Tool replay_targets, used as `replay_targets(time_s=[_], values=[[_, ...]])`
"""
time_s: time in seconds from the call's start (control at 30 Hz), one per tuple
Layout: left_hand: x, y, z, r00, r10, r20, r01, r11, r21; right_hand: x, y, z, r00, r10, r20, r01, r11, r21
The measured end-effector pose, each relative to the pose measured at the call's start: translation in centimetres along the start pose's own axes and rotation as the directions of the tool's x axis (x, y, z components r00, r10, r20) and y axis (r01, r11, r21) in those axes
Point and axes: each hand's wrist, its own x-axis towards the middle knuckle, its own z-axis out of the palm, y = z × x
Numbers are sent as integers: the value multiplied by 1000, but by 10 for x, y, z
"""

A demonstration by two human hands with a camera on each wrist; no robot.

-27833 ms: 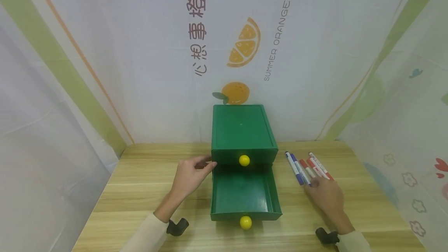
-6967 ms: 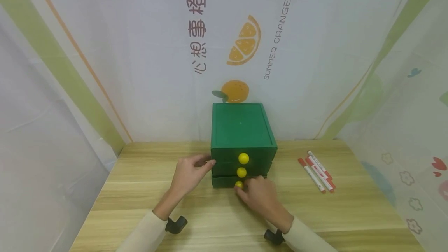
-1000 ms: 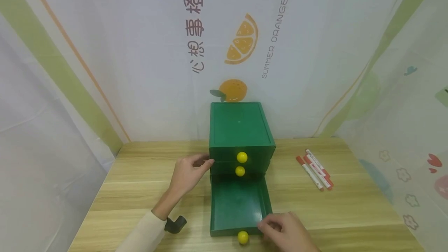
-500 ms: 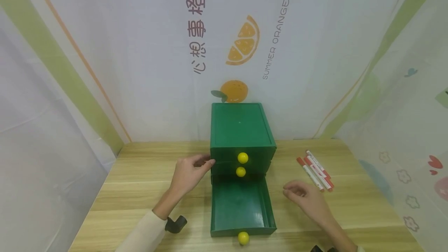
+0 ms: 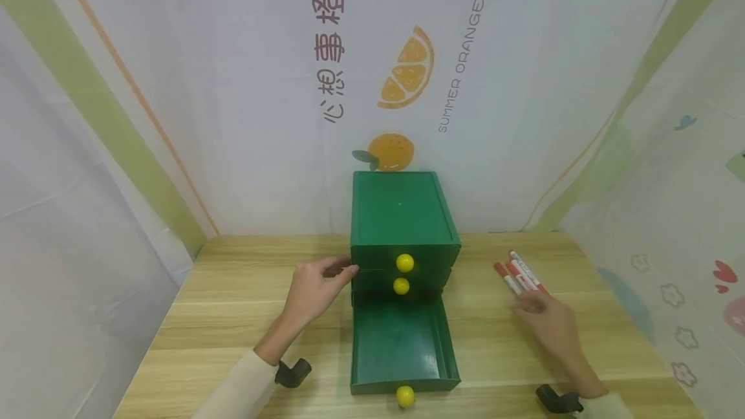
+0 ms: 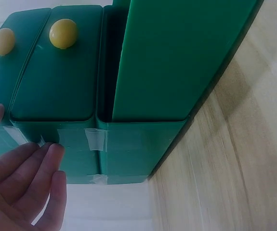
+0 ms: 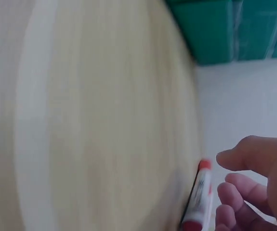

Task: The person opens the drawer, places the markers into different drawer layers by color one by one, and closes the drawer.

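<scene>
A green drawer cabinet [image 5: 401,209] with yellow knobs stands in the middle of the table. Its bottom drawer [image 5: 396,341] is pulled out and looks bare inside; the upper two are in. My left hand [image 5: 314,293] steadies the cabinet's left side, and in the left wrist view its nearly straight fingers [image 6: 49,166] touch the taped side wall. Over the near ends of several red-capped markers [image 5: 526,277] hovers my right hand [image 5: 550,325]. The right wrist view has a gap between its thumb and loosely bent fingers, with a marker [image 7: 198,197] just beyond them.
The wooden table [image 5: 250,315] meets a white printed curtain [image 5: 262,147] behind the cabinet and at both sides. A yellow knob [image 5: 405,397] juts from the pulled-out drawer toward the table's near side. Bare wood separates the drawer from the markers.
The middle drawer, out 27.8 s ago, is in; the blue and purple markers have left the table. The bottom drawer came out, then my right hand moved from it to the red markers.
</scene>
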Motion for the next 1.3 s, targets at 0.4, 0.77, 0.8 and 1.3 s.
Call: replay_targets(time_s=[0.4, 0.77, 0.8, 1.3], values=[[0, -2, 1, 1000, 30, -9, -30, 1000, -3, 3, 23, -8, 999, -32, -22, 28, 988, -155], [-1, 0, 0, 1000, 9, 4, -9, 1000, -4, 7, 20, -11, 996, -12, 87, 34, 964, -265], [0, 0, 0, 1000, 8, 5, -8, 1000, -5, 7, 19, -12, 995, 2, 102, 26, 962, -271], [0, 1, 0, 1000, -6, 7, 6, 1000, 7, 7, 1, -14, 989, 67, 130, -34, 969, -246]])
